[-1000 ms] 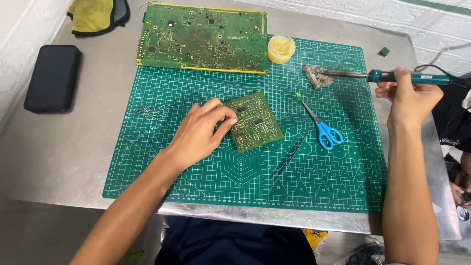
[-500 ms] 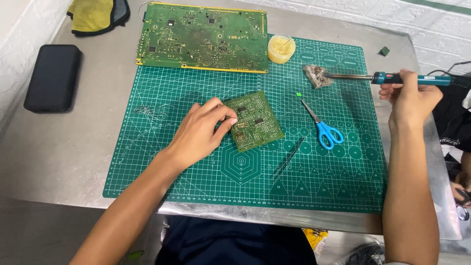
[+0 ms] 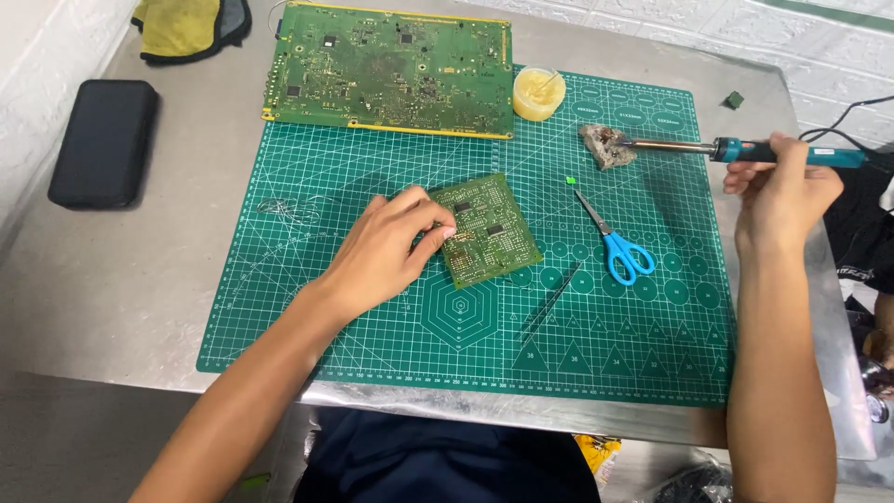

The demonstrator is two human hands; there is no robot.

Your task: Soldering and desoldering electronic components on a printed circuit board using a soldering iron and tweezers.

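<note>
Since the earlier frames, the right hand had shifted slightly toward the table's right edge, carrying the soldering iron with it, while the left hand had stayed put on the small circuit board. At this moment the right hand's grip was closed around the iron's teal handle, the metal shaft held roughly level and its tip resting in or against the wad of tip-cleaning wool at the upper right of the green cutting mat. The left hand's grip was narrow, fingertips pressed on the left edge of the small board and pinning it flat. The step in hand was judged to be cleaning the iron's tip while the board was held ready. The next move would call for bringing the tip across the mat to the board without brushing the blue-handled scissors or the tweezers lying between them. The small board was green, roughly square, lying tilted near the mat's centre, its face dotted with dark chips and fine pads; no damage could be made out. A larger circuit board lay along the mat's upper edge beside a pot of yellowish flux, and a black case sat well apart on the steel table.
</note>
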